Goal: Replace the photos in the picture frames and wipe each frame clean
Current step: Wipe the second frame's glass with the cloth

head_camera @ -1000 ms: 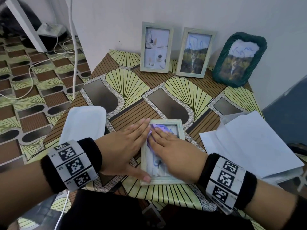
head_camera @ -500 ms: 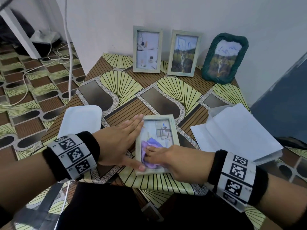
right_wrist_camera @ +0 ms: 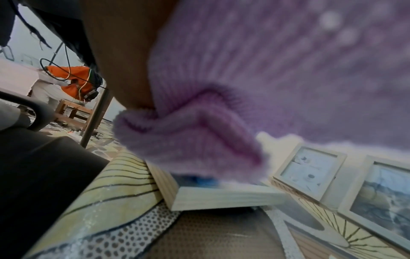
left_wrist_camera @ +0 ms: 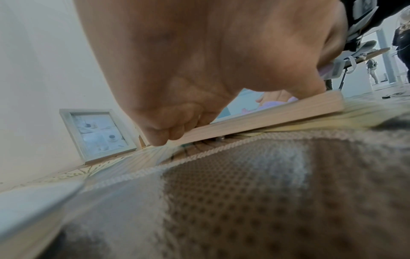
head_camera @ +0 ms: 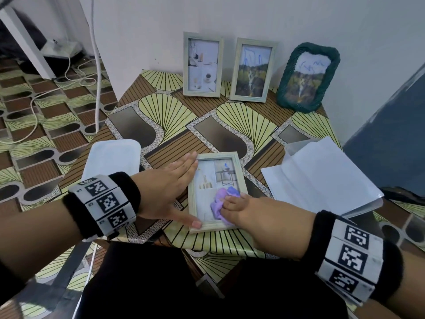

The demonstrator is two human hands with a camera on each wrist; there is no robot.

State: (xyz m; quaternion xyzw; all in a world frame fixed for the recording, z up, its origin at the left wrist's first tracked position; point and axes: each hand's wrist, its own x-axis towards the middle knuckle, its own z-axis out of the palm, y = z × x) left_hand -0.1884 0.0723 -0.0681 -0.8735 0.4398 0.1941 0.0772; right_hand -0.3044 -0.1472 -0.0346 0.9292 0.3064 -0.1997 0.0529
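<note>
**Wiping the glass of the flat frame**

The frame point(head_camera: 217, 192) lies flat, face up, near the front edge of the table point(head_camera: 147, 132), and serves as the landmark here. The left hand point(head_camera: 165, 192) lies flat against the frame's left side, fingers straight and together along that edge and thumb stretched to the near left corner, bracing it. The right hand point(head_camera: 250, 212) comes in from the frame's near right corner, fingers bunched on a purple cloth point(head_camera: 222, 201) and pressing it onto the lower right of the glass. In the right wrist view the cloth point(right_wrist_camera: 255, 87) fills most of the picture, crumpled under the palm, with the frame's point(right_wrist_camera: 221, 196) pale wood edge below it.

Behind the frame, three more frames lean upright against the wall: a pale one point(head_camera: 202, 65), a second pale one point(head_camera: 252, 70) and a green one point(head_camera: 308, 77). Left of the frame lies a white tray point(head_camera: 112, 157); right of it, a stack of white sheets point(head_camera: 322, 173).

The step in hand looks like the wipe, with a photo already sitting behind the glass. Blue scribbles show on the two rightmost leaning frames, so those probably remain to be done. Next, the cloth likely needs to sweep the rest of the glass and the wooden border while the left hand keeps the frame from sliding; then the frame would go back upright against the wall.
</note>
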